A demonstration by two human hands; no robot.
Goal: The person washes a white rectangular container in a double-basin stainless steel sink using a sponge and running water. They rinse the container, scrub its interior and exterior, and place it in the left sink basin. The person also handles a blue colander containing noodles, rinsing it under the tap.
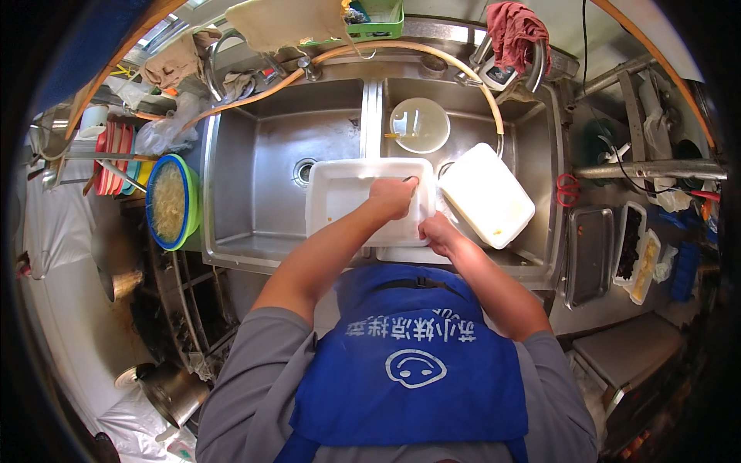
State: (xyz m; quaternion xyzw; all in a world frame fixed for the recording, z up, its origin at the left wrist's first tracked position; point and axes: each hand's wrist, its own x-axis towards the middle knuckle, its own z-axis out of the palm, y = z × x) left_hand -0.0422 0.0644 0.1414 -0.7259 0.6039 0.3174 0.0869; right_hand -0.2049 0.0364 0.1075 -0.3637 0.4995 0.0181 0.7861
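Note:
My right hand (441,234) grips the near right corner of a white plastic tray (336,173), which is held above the sink's divider. Inside the tray, my left hand (393,198) is bent into a fist near the right wall. A small dark edge shows at its fingers; what it is, or whether the hand holds it, I cannot tell. Small yellowish bits cling to the tray's floor. A second white plastic tray (486,194) leans tilted in the right basin, lit very brightly. Behind it stands a round bowl (419,124) of cloudy liquid.
The stainless steel double sink (266,139) has an orange hose (399,44) arching over its back into the right basin. A blue-rimmed green colander (168,202) of pale shreds stands left. To the right are red-handled scissors (568,190), a metal tray (589,254) and narrow food containers (644,266).

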